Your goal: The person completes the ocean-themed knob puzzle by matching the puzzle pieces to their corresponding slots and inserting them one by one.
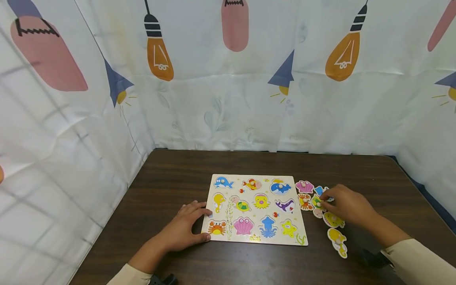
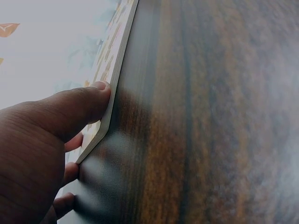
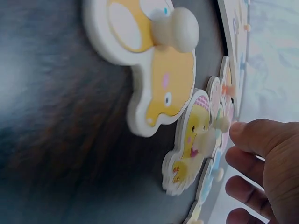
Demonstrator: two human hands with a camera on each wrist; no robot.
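A wooden puzzle board (image 1: 253, 214) printed with sea animals lies on the dark table. My left hand (image 1: 184, 227) rests at its near left corner; in the left wrist view the thumb (image 2: 96, 95) touches the near edge. My right hand (image 1: 347, 204) is over loose knobbed pieces right of the board. In the right wrist view, its thumb tip is beside a pale knob (image 3: 222, 124), and I see nothing between the fingers. Nearby are a pink shell piece (image 1: 304, 186), a crab piece (image 1: 305, 202), a partly hidden green turtle piece (image 1: 316, 201), a yellow octopus piece (image 1: 333, 220) and a yellow seahorse piece (image 1: 337, 240).
A blue piece (image 1: 319, 190) lies partly under the right hand. Dark table surface (image 1: 228, 162) surrounds the board. White curtains (image 1: 213, 99) printed with lamps hang behind and beside the table.
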